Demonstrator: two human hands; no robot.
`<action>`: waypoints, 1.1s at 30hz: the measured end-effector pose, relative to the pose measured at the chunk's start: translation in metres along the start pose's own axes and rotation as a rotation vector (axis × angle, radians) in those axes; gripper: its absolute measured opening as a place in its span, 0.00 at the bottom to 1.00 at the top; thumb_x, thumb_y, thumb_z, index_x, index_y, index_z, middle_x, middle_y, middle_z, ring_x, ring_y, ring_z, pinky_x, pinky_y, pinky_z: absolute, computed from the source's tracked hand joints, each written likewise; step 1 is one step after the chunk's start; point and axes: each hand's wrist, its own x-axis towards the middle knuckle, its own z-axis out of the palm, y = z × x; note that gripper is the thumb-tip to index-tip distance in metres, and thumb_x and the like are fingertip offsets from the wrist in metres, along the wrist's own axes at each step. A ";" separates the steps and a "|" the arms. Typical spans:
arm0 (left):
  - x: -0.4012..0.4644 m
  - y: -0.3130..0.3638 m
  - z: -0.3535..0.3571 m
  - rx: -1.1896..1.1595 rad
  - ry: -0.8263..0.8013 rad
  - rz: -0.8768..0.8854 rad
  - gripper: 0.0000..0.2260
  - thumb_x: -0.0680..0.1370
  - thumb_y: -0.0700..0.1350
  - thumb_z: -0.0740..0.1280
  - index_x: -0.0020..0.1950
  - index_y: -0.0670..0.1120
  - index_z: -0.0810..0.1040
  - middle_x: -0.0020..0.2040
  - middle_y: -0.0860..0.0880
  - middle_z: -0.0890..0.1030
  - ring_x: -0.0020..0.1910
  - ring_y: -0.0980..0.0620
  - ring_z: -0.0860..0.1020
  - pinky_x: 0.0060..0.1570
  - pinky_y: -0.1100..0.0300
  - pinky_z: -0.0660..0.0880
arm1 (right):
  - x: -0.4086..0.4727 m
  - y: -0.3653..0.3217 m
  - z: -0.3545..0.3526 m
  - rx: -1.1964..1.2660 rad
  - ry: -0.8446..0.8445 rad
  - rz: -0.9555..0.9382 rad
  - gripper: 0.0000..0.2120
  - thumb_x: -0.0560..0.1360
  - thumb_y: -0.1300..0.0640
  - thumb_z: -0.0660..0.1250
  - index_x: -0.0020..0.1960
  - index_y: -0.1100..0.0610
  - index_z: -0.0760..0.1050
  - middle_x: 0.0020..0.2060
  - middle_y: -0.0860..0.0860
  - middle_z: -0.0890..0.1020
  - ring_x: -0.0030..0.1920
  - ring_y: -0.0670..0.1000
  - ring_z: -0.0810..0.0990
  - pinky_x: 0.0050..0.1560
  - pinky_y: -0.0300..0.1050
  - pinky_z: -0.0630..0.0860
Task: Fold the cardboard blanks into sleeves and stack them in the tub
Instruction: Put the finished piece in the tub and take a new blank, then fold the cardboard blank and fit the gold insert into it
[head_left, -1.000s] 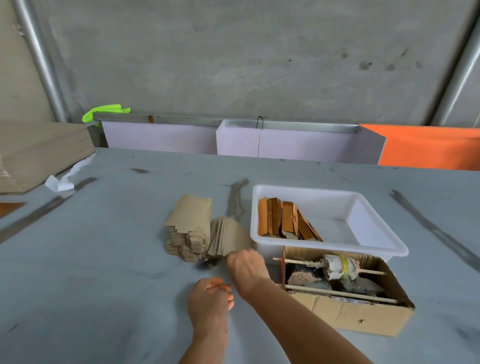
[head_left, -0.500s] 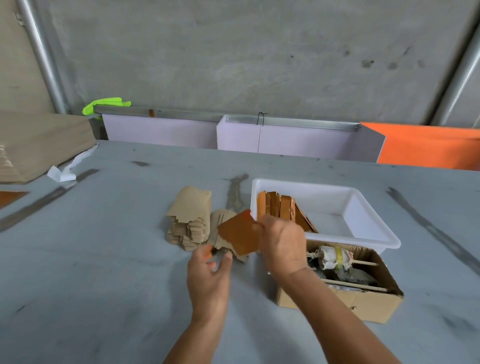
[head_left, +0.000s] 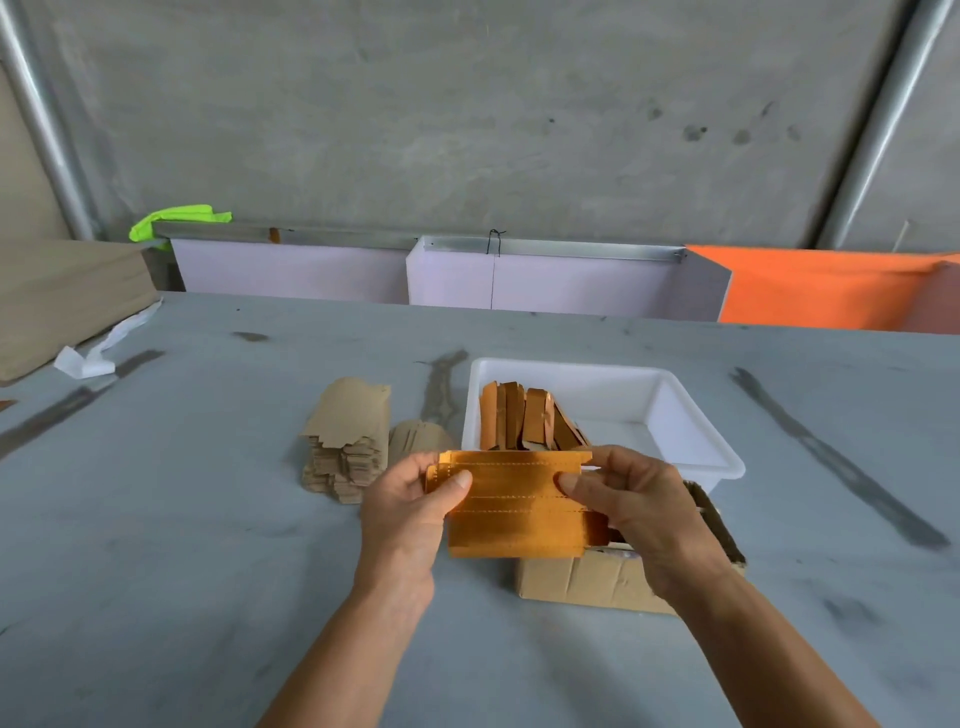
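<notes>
Left grip (head_left: 410, 499) now joined right grip (head_left: 623, 499) pinching orange blank (head_left: 511, 512), raised flat, tub (head_left: 691, 415) behind

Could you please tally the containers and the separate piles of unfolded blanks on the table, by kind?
White plastic tub: 1
Brown cardboard box: 1
Piles of unfolded blanks: 2, the taller pile and the lower pile beside it
Total: 4

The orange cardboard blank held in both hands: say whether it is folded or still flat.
Flat, not yet folded. The orange cardboard blank is spread between left hand and right hand, its dashed crease lines showing unbent.
</notes>
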 end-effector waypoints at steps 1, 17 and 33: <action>-0.003 -0.001 0.003 0.013 -0.026 0.019 0.08 0.71 0.32 0.70 0.41 0.44 0.80 0.33 0.53 0.83 0.33 0.61 0.79 0.30 0.70 0.73 | 0.000 0.001 -0.004 0.021 0.017 -0.004 0.07 0.70 0.59 0.72 0.49 0.55 0.81 0.39 0.54 0.85 0.40 0.51 0.84 0.33 0.41 0.79; -0.056 -0.046 0.010 0.933 -0.467 1.073 0.08 0.66 0.32 0.73 0.34 0.42 0.77 0.38 0.49 0.78 0.38 0.50 0.76 0.37 0.58 0.73 | -0.061 0.065 -0.072 -0.982 0.125 -0.824 0.11 0.62 0.70 0.78 0.33 0.57 0.78 0.33 0.46 0.80 0.36 0.53 0.78 0.39 0.44 0.74; -0.092 -0.086 0.007 1.033 -0.490 0.460 0.05 0.74 0.45 0.71 0.42 0.44 0.84 0.45 0.52 0.77 0.50 0.55 0.73 0.49 0.68 0.65 | -0.093 0.114 -0.076 -0.951 0.044 -0.300 0.05 0.72 0.55 0.72 0.42 0.57 0.83 0.44 0.49 0.79 0.50 0.51 0.72 0.49 0.41 0.71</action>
